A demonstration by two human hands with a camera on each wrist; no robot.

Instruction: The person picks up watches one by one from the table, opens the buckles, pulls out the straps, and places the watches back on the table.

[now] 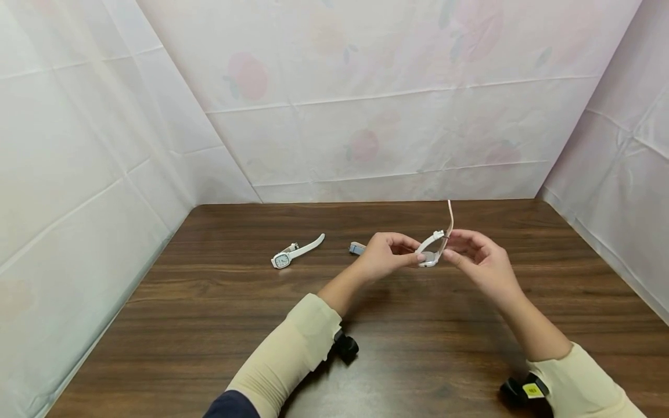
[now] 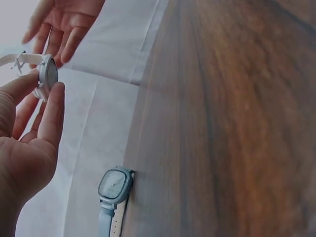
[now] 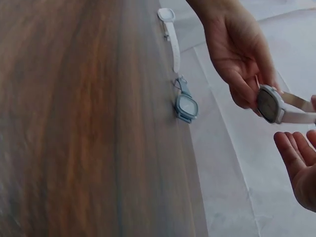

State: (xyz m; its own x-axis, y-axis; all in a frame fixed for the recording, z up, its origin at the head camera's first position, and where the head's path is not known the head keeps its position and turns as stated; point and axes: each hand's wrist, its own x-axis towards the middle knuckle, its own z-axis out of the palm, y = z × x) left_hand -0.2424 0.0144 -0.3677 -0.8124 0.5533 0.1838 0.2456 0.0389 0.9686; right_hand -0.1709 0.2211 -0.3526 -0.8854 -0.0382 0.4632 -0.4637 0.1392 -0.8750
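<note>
My left hand (image 1: pixel 384 253) pinches a white-strapped wristwatch (image 1: pixel 428 259) by its round case, between thumb and fingers, above the table. The case is tilted, with its strap standing up and bent round near the buckle. Close on the other side is my right hand (image 1: pixel 483 261), its fingers spread loosely around the strap and buckle; whether a fingertip touches them is hard to tell. In the right wrist view the watch's dial (image 3: pixel 268 105) faces the camera. A blue-grey watch (image 3: pixel 187 105) lies on the table, mostly hidden behind my left hand in the head view.
Another white watch (image 1: pixel 282 259) with a squarish face lies farther left, its strap stretched to the right. The brown wooden table (image 1: pixel 209 325) ends at a pale fruit-print curtain (image 1: pixel 366 139) behind, with similar cloth on both sides.
</note>
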